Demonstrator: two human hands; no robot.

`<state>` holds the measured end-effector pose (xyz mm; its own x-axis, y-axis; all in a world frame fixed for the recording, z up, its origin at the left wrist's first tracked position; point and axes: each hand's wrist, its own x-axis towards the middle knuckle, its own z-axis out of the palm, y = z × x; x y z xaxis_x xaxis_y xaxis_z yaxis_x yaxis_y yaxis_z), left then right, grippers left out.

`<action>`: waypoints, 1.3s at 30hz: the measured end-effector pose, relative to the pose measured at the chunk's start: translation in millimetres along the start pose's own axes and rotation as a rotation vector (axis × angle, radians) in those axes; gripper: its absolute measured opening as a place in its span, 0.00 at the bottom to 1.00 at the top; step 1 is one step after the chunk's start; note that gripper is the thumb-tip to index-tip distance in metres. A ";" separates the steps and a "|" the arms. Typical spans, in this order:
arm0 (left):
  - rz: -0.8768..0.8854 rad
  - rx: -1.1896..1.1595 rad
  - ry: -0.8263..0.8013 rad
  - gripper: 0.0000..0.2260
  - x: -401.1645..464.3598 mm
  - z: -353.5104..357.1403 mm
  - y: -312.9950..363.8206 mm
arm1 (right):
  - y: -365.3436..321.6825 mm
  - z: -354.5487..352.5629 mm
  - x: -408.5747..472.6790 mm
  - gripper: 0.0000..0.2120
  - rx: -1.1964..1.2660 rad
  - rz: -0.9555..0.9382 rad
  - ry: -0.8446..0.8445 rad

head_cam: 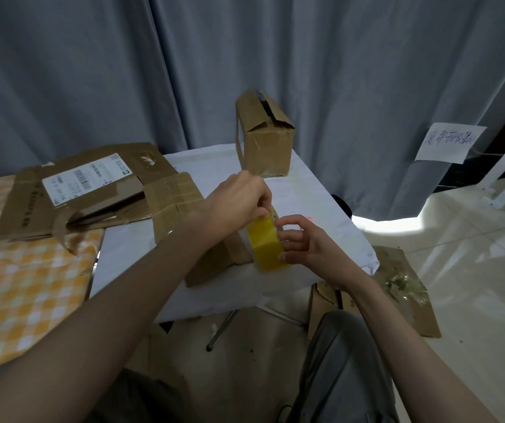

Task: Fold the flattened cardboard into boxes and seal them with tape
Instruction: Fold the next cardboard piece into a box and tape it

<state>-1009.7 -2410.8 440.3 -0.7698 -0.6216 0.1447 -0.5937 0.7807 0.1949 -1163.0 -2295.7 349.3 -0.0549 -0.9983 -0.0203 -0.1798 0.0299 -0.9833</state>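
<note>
A roll of yellow tape (pixel 266 243) is held upright above the white table (pixel 312 190). My right hand (pixel 309 248) grips the roll from the right side. My left hand (pixel 239 199) pinches at the roll's top edge with fingertips. Beneath my left forearm lies a flattened piece of brown cardboard (pixel 214 264). A folded cardboard box (pixel 265 134) stands at the table's far edge, its top flaps partly parted. Flattened cardboard sheets (pixel 89 190), one with a white shipping label, lie stacked to the left.
An orange checked cloth (pixel 25 285) covers the surface on the left. More cardboard (pixel 407 288) lies on the pale floor to the right, with crumpled tape on it. Grey curtains hang behind, with a handwritten paper note (pixel 448 143) pinned at right. My knees are below.
</note>
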 end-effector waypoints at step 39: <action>0.191 -0.137 -0.201 0.09 -4.7 -25.1 -3.5 | -5.1 18.5 18.4 0.05 -0.198 -0.269 0.288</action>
<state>-998.1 -2412.2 463.3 -0.9036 -0.4283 -0.0007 -0.4069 0.8581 0.3133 -1144.9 -2315.2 350.6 -0.2466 -0.9181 0.3103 -0.4084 -0.1919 -0.8924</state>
